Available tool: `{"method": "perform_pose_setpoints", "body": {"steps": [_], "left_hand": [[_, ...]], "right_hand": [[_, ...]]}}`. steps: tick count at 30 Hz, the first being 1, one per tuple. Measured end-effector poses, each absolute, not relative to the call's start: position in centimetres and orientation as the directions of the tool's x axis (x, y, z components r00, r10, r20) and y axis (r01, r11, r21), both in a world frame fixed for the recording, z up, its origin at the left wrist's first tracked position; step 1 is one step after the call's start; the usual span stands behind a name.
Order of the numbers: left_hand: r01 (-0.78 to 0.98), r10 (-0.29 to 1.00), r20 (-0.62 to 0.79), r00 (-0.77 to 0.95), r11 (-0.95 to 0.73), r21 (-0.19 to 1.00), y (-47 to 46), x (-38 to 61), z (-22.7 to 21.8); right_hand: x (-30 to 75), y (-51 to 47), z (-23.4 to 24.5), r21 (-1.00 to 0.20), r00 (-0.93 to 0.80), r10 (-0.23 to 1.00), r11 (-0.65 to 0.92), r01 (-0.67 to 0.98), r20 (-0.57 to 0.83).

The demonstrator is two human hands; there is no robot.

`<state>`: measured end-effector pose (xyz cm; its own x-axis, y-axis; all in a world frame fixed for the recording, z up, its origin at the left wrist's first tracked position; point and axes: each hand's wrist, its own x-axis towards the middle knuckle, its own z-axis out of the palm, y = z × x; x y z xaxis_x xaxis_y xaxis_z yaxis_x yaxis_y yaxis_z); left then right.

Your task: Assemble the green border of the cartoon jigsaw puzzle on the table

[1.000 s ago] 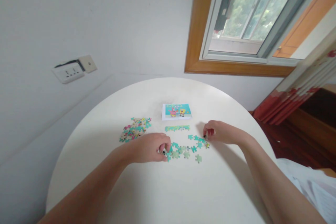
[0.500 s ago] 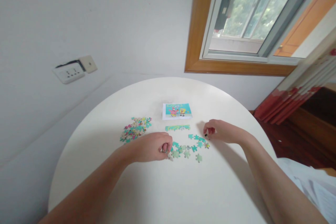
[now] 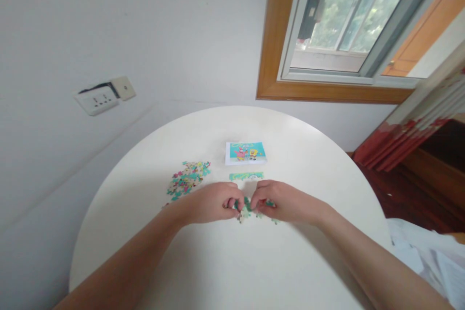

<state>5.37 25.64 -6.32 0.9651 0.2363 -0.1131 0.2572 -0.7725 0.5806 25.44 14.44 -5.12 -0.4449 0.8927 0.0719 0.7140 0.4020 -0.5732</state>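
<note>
My left hand (image 3: 210,202) and my right hand (image 3: 278,202) meet at the middle of the round white table (image 3: 225,261), fingertips almost touching. Both are curled in a pinch on teal jigsaw pieces (image 3: 246,206) held between them. More loose teal pieces lie under and beside my right hand, mostly hidden. A short joined strip of green pieces (image 3: 246,176) lies just beyond the hands. Behind it lies the picture card (image 3: 245,152) with cartoon figures.
A heap of mixed coloured pieces (image 3: 188,178) lies left of the strip. The table stands against a white wall with a socket plate (image 3: 97,99). A wood-framed window (image 3: 345,34) is at the upper right, and a red and white curtain (image 3: 417,116) hangs at the right.
My right hand has moved left from the right end of the loose teal pieces to meet my left hand. The left hand stayed about where it was.
</note>
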Motion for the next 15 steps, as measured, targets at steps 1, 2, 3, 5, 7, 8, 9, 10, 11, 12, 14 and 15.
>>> {"method": "perform_pose_setpoints", "body": {"steps": [1,2,3,5,7,8,9,10,11,12,14,15], "left_hand": [[0.252,0.234,-0.106,0.966,-0.779,0.574,25.7,5.4,-6.3],[0.244,0.23,-0.098,0.968,-0.786,0.567,25.7,5.5,-6.4],[0.238,0.226,-0.091,0.97,-0.793,0.561,25.7,5.5,-6.4],[0.237,0.231,-0.081,0.97,-0.8,0.551,25.6,5.6,-6.4],[0.237,0.236,-0.074,0.969,-0.803,0.547,25.6,5.7,-6.3],[0.235,0.236,-0.07,0.969,-0.803,0.548,25.6,5.7,-6.3],[0.233,0.239,-0.064,0.969,-0.801,0.552,25.7,5.7,-6.3],[0.234,0.245,-0.057,0.968,-0.796,0.558,25.8,5.6,-6.2],[0.238,0.257,-0.046,0.965,-0.79,0.565,26.0,5.5,-6.2],[0.246,0.276,-0.036,0.961,-0.784,0.57,26.3,5.4,-6.2],[0.264,0.314,-0.012,0.949,-0.778,0.57,26.9,5.2,-6.2],[0.272,0.324,-0.01,0.946,-0.776,0.569,27.2,5.1,-6.2]], "right_hand": [[25.1,14.5,-5.4,-0.569,-0.45,0.89,0.407,0.715,0.071],[24.8,14.5,-5.6,-0.558,-0.449,0.89,0.41,0.721,0.075],[24.5,14.5,-5.8,-0.541,-0.444,0.892,0.414,0.732,0.082],[23.9,14.5,-6.2,-0.494,-0.43,0.899,0.415,0.764,0.089],[23.5,14.5,-6.5,-0.444,-0.41,0.908,0.403,0.801,0.084],[23.3,14.5,-6.6,-0.422,-0.4,0.913,0.395,0.816,0.081],[23.2,14.5,-6.6,-0.405,-0.391,0.917,0.388,0.828,0.079],[23.2,14.4,-6.6,-0.395,-0.387,0.918,0.386,0.834,0.079],[23.3,14.4,-6.6,-0.394,-0.388,0.918,0.387,0.834,0.08],[23.5,14.4,-6.6,-0.404,-0.392,0.917,0.387,0.829,0.076],[24.1,14.5,-6.4,-0.451,-0.405,0.913,0.384,0.806,0.053],[24.5,14.5,-6.2,-0.48,-0.415,0.909,0.38,0.791,0.036]]}}
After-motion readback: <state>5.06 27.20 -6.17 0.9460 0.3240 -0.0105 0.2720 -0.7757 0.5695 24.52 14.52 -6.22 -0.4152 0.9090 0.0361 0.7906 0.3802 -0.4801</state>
